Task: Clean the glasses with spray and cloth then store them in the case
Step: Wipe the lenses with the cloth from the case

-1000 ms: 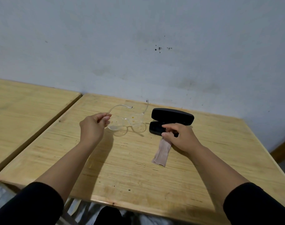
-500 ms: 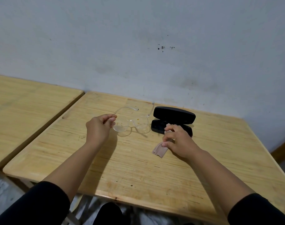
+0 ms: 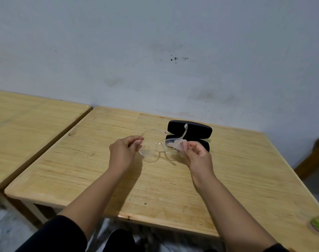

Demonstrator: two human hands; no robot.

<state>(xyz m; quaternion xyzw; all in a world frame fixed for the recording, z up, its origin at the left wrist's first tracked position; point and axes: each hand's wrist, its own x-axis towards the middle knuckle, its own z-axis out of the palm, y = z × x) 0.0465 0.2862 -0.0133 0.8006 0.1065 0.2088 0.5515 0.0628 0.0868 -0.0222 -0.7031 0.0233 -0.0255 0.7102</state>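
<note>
Two bare forearms reach into view from black sleeves [image 3: 51,235] pushed up near the elbows. The left hand [image 3: 123,153] and right hand [image 3: 197,156] wear no gloves, rings, watch or bracelets. Dark clothing shows at the bottom edge between the arms.

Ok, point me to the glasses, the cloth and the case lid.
glasses [image 3: 149,155]: head view, on the clear lens nearest the left hand.
cloth [image 3: 176,144]: head view, on the pinkish fold pressed against the other lens.
case lid [image 3: 196,131]: head view, on the black inner face of the raised lid.
</note>
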